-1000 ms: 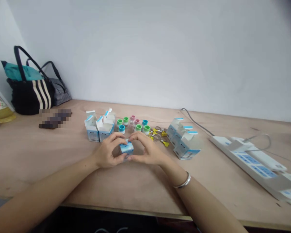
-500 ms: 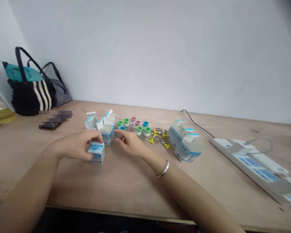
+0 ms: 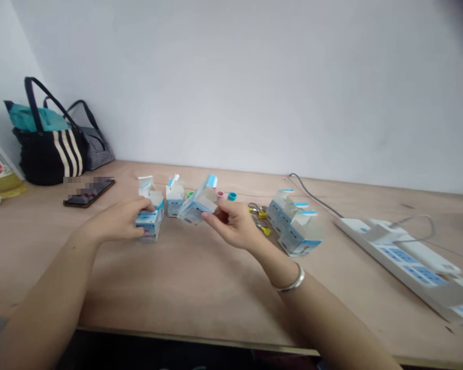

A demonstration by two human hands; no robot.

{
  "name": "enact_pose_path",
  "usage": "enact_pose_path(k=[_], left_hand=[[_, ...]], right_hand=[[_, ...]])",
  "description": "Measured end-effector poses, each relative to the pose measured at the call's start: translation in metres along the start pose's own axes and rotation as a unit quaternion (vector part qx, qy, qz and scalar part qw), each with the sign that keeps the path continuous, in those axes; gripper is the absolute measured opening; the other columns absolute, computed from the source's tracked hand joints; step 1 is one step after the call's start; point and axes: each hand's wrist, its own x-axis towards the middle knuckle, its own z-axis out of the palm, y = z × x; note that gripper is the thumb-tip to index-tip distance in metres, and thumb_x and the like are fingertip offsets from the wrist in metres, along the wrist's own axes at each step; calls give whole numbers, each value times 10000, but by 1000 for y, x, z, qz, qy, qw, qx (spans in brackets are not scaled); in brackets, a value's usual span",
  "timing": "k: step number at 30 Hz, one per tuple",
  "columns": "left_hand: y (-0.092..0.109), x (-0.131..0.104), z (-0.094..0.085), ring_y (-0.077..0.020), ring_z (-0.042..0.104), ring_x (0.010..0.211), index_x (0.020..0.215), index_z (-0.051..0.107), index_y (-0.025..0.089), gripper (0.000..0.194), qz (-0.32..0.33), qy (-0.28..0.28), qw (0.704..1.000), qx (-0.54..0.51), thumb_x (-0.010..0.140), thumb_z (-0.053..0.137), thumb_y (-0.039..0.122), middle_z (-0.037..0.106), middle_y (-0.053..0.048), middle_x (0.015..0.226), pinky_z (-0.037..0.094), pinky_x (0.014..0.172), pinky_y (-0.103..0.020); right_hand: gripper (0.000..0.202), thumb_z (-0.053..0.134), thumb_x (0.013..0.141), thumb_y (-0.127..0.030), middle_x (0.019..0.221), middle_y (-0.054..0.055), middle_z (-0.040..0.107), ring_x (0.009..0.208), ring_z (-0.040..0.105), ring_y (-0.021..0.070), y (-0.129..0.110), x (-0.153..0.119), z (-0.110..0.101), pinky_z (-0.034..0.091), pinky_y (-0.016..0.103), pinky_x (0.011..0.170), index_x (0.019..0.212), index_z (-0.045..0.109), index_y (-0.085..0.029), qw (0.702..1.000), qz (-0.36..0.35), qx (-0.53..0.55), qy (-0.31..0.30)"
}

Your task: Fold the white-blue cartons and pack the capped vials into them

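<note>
My left hand (image 3: pixel 118 218) is closed around a small blue-and-white carton (image 3: pixel 147 220) with its lid down, at the left of the table. My right hand (image 3: pixel 235 222) grips an open carton (image 3: pixel 196 206) by its right side, thumb in front. That carton is tilted, flaps up, and looks lifted and slightly blurred. Two more open cartons stand behind: one (image 3: pixel 149 190) just past my left hand, one (image 3: pixel 175 199) between the hands. Small bottles with coloured rims (image 3: pixel 232 196) are mostly hidden behind my right hand and its carton.
Several open cartons (image 3: pixel 299 234) stand in a row on the right, beside yellow pieces with metal loops (image 3: pixel 263 211). A white power strip (image 3: pixel 409 270) with cable lies far right. At left are a phone (image 3: pixel 90 193), black bag (image 3: pixel 46 154) and bottle of yellow liquid (image 3: pixel 2 174).
My right hand has taken hold of an open carton and moved it right, tilting it. My left hand has moved the closed carton slightly away from me, up against the standing ones.
</note>
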Motion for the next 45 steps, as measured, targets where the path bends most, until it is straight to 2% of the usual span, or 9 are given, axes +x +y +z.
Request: enact_pose_path(k=[6, 9, 13, 16, 21, 26, 33, 39, 45], left_hand=[[30, 9, 6, -211, 545, 894, 960, 555, 200, 306, 129, 83, 988, 9, 695, 650, 319, 580, -38, 952, 446, 819, -346], [58, 16, 40, -199, 545, 919, 1023, 507, 212, 333, 158, 158, 972, -78, 729, 634, 303, 559, -53, 978, 481, 785, -322], [80, 20, 91, -248, 512, 1087, 1198, 429, 236, 581, 160, 135, 972, -109, 682, 689, 292, 420, -106, 1249, 479, 881, -383], [81, 24, 106, -242, 526, 1071, 1206, 413, 249, 566, 126, 151, 972, -132, 704, 672, 288, 376, -108, 1285, 493, 853, -386], [70, 30, 107, -195, 566, 947, 1039, 434, 226, 427, 103, 137, 962, -211, 699, 683, 299, 522, -54, 1075, 490, 805, -345], [71, 25, 104, -139, 544, 709, 902, 425, 214, 447, 46, 121, 966, -226, 616, 736, 361, 548, 20, 826, 440, 632, -259], [73, 17, 94, -113, 509, 592, 880, 434, 217, 461, -1, 109, 971, -212, 577, 749, 364, 502, 75, 672, 365, 546, -220], [72, 15, 92, -107, 525, 612, 878, 438, 216, 446, 16, 99, 971, -217, 573, 744, 324, 557, 53, 778, 380, 557, -219], [70, 15, 94, -138, 573, 700, 909, 453, 213, 474, 14, 100, 973, -209, 566, 755, 342, 599, 31, 846, 426, 630, -245]], right_hand=[[425, 602, 785, -395, 431, -31, 412, 438, 352, 69, 3, -24, -12, 219, 232, 470, 456, 454, -170, 985, 38, -169, -28], [368, 640, 760, -401, 451, -18, 478, 444, 382, 79, 3, -26, 0, 190, 235, 473, 487, 536, -178, 972, 56, -223, -51], [287, 643, 759, -426, 507, -11, 547, 461, 413, 84, 2, -25, 9, 205, 225, 474, 592, 618, -195, 977, 67, -193, -69], [238, 576, 815, -379, 523, -20, 547, 467, 412, 79, 3, -25, 8, 253, 210, 478, 682, 647, -194, 989, 50, -103, -94], [239, 492, 854, -337, 502, -35, 480, 438, 361, 76, 6, -29, 3, 268, 197, 433, 825, 654, -163, 996, 83, -19, -34], [173, 577, 782, -306, 429, -59, 396, 406, 330, 71, 16, -34, -3, 256, 201, 422, 689, 613, -165, 987, 142, -64, 40], [144, 559, 796, -286, 523, -20, 527, 470, 442, 98, 36, -27, -5, 334, 215, 487, 781, 638, -166, 983, 133, -108, 66], [436, 455, 744, -48, 817, 50, 657, 694, 580, 149, 53, -2, 10, 437, 262, 671, 1142, 582, -175, 994, 43, -85, -61], [426, 583, 576, -30, 959, 99, 619, 867, 567, 218, 57, 7, 25, 453, 292, 721, 985, 609, -143, 991, -18, -86, -102]])
